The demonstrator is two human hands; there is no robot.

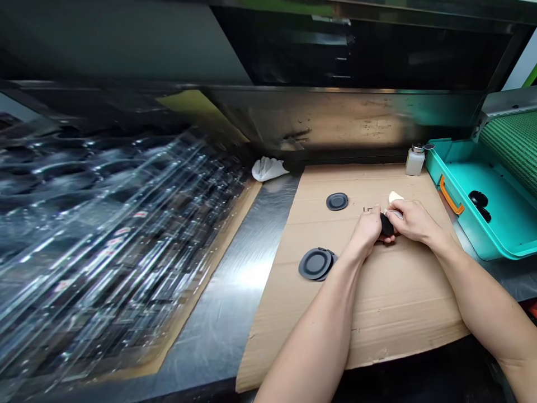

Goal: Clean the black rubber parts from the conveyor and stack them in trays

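Note:
My left hand [368,228] is closed round a small black part [386,225] above the cardboard sheet [394,302]. Pressed up against that part from the other side is my right hand [414,219], its fingers closed on a white cloth [395,198] that sticks out past the fingertips. Much of the black part is hidden by my fingers. To the left of my hands lies a flat black round lid-like piece [337,201]. Nearer to me, beside my left forearm, another black round piece [314,263] partly overlaps a similar one.
A teal bin [466,228] with an orange handle [451,196] holds a few black parts [479,199]. By its corner stands a small white bottle [415,161]. Stacked clear plastic trays [126,240] fill the left. A crumpled white cloth or glove [268,169] lies on the metal table [235,280].

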